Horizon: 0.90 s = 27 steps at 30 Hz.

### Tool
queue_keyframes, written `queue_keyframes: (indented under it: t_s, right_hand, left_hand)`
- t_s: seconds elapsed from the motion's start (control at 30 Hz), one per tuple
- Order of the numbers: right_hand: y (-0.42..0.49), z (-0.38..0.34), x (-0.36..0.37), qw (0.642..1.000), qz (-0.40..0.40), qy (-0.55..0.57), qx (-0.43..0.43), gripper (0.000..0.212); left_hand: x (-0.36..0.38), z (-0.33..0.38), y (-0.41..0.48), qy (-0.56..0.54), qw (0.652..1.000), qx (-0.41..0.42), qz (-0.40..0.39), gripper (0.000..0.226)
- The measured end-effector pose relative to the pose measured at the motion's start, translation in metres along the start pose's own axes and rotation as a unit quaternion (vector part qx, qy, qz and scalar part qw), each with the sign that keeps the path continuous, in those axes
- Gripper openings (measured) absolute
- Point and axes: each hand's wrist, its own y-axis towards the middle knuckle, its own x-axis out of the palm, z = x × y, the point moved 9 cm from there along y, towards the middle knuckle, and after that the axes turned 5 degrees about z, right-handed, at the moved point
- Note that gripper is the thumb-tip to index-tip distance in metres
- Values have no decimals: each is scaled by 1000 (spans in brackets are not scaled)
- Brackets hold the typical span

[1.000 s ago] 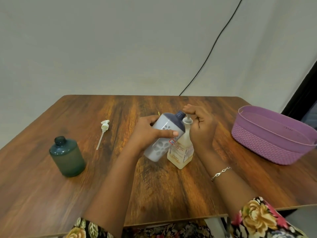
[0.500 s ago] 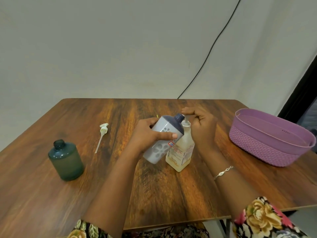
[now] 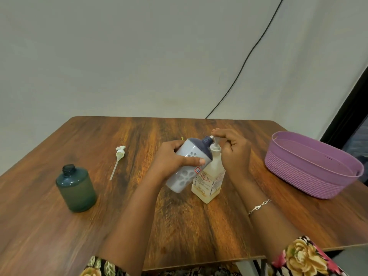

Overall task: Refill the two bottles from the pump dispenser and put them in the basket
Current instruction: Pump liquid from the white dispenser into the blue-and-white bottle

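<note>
Only the head view to go on, so here goes: this looks like the filling step for bottle number one. The left hand (image 3: pixel 175 162) is wrapped tight around the pale bottle (image 3: pixel 185 176), which has a dark top. It's tipped over so its open neck sits right up against the nozzle of the pump dispenser (image 3: pixel 209 180), which stands mid-table. The right hand (image 3: pixel 236 154) has its fingers curled over the pump head, pressing from above as far as I can tell. I can't see any liquid going across, so no idea how full the bottle is. My guess for the next move: pump while holding the neck lined up with the spout, since a slip would put the liquid on the table (image 3: pixel 199 226). Head count: two bottles to refill, the held one plus a green bottle (image 3: pixel 76 188) standing uncapped well off to the left. There's one dispenser and one loose pump cap (image 3: pixel 120 154) lying near the green bottle. One purple basket (image 3: pixel 298 176) sits at the right, with nothing visible in it.
</note>
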Motion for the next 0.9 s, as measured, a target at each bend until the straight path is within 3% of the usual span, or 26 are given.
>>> queue_keyframes:
  t_s: [0.23,0.57,0.73,0.9]
  right_hand:
    - [-15,7,4,997,17,-36,-67,41]
    - [5,1,0,1000,9,-6,0,34]
    - [-7,-8,4,997,27,-27,-62,36]
    - [-9,2,3,997,25,-33,-59,35]
  left_hand:
    - [3,-7,5,2,1000,4,1,48]
    - [3,-4,3,3,1000,8,-10,46]
    - [3,-3,5,7,1000,10,-12,45]
    - [3,-5,6,16,1000,9,-7,47]
